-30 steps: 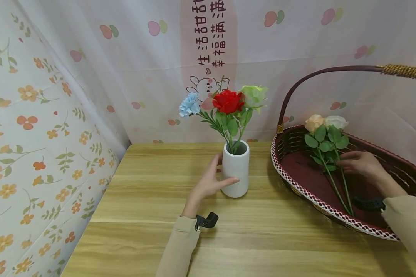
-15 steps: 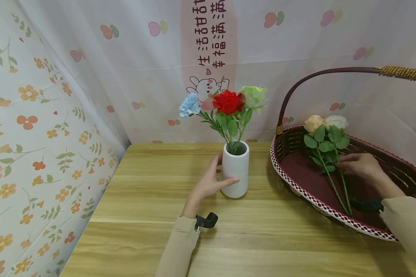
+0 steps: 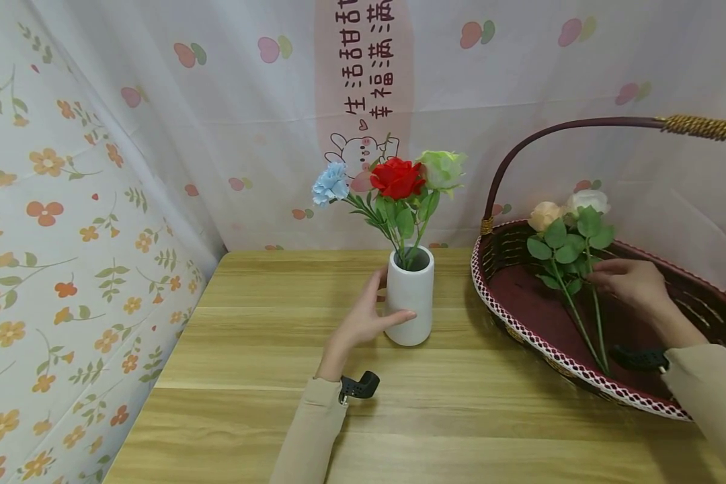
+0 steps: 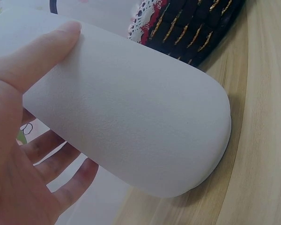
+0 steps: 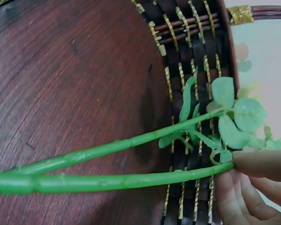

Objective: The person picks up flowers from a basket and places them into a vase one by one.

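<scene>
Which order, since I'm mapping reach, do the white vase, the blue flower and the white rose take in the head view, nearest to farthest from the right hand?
From the right hand:
1. White rose: just beyond it, at the basket's far side.
2. White vase: to its left, on the table.
3. Blue flower: farther left, leaning out of the vase.

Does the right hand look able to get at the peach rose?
Probably yes: the peach rose lies nearby, its lower stem mostly uncovered. But the right hand pinches the white rose's stem, and the leaves crowd together, so it may need to let go first.
</scene>
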Tool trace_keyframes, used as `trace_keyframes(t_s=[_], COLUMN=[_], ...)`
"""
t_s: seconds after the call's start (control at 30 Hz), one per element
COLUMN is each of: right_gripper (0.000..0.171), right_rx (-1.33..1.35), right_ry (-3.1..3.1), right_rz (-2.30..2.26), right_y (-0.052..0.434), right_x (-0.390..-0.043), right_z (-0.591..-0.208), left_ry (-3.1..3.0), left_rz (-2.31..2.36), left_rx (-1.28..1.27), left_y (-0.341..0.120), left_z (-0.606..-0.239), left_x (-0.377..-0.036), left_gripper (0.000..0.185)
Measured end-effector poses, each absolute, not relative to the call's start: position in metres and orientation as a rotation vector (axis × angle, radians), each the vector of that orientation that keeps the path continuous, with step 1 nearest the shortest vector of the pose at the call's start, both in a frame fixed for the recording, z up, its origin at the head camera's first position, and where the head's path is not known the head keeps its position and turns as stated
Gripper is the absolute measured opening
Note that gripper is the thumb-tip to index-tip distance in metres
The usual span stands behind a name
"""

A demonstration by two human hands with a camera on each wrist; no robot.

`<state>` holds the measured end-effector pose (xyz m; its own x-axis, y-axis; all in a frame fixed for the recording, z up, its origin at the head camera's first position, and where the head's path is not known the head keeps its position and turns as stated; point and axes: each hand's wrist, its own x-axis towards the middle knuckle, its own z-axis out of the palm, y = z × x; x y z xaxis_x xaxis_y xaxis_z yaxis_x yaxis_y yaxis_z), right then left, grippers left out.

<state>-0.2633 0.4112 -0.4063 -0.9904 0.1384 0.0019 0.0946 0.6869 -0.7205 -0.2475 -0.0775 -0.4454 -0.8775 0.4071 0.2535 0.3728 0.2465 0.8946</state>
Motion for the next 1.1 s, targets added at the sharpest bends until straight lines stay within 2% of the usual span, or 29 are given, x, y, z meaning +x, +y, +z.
trace_keyframes(t_s=[0.43,0.67,0.93,1.1], right_gripper=[0.060,0.026,0.017,0.015], right_rx=[-0.233,-0.265,-0.278,-0.166], right_ry=[-2.671,-2.506,-2.336,-1.984], right_rz=[1.212,1.381,1.537,1.874], right_y=[0.409,0.410,0.402,0.388], right_x=[-0.260,-0.258,-0.254,-0.255], right_z=[-0.390,-0.375,-0.354,-0.344], left_ry=[2.453,2.447,2.456,2.454], left_rz=[1.759,1.762,1.756,1.758], left_rx=[0.774,0.764,0.777,0.776], left_y=[-0.078,-0.078,-0.077,-0.077], left_z=[-0.449,-0.449,-0.448,-0.448], left_x=[-0.248,-0.248,-0.248,-0.249], left_gripper=[0.091,0.091,0.089,0.088])
